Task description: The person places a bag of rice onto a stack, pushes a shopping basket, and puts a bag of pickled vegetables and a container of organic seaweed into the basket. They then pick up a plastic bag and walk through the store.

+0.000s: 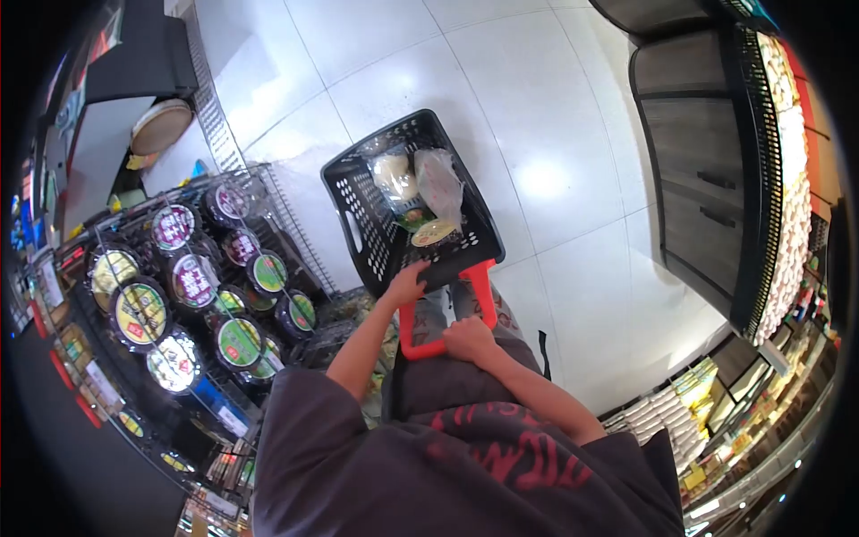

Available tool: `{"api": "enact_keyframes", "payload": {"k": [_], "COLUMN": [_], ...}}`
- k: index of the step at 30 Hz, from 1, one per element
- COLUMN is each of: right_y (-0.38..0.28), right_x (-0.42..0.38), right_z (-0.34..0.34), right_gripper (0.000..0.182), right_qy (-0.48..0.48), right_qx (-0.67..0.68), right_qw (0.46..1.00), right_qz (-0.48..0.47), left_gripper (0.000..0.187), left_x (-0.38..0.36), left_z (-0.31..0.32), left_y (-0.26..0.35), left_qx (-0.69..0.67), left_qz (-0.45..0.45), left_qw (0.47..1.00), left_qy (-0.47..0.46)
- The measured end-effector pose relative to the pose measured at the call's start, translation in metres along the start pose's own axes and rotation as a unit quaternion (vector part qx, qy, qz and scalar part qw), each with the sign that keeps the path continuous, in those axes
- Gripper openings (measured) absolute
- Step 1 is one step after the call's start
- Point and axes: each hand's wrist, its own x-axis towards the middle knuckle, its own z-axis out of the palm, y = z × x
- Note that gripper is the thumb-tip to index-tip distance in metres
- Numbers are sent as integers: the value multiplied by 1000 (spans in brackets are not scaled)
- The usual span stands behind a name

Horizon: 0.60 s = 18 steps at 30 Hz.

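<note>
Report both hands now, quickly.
Left hand: at the near rim of the black basket; whether it grips cannot be told.
Right hand: closed on the red handle.

One head-worn, wide view looks steeply down toward the basket (454, 258).

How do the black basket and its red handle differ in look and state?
The basket is black; the handle is red. The basket's walls have many holes; the handle shows none. The left hand touches the basket's near rim; the right hand grips the handle. Both have a hand on them.
</note>
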Motion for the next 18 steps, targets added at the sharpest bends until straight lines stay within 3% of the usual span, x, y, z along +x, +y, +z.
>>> {"api": "enact_keyframes", "payload": {"k": [3, 6, 10, 12, 13, 16, 18], "right_y": [0, 0, -9, -14, -16, -15, -20], "right_x": [9, 26, 56, 78, 89, 123, 142], "right_z": [-15, -35, -65, -82, -92, -127, -152], "right_gripper": [17, 18, 16, 16, 16, 17, 19], "right_qy": [36, 58, 93, 114, 112, 118, 50], "right_qx": [9, 13, -7, -27, -38, -53, -51], "right_qw": [999, 998, 994, 990, 990, 986, 988], "right_qz": [12, 33, 49, 84, 78, 109, 134], "left_gripper": [36, 29, 24, 28, 34, 35, 34], "left_x": [-55, -100, -120, -109, -96, -69, -61], "left_z": [-36, -58, -66, -62, -69, -110, -137], "left_y": [42, 68, 115, 119, 119, 110, 107], "left_qx": [79, 69, -47, 93, 119, 79, 84], "left_qz": [-88, -74, -69, -3, -38, -42, -22], "left_qw": [993, 993, 980, 933, 907, 925, 920], "left_qy": [-15, 58, 181, 347, 403, 370, 383]}}
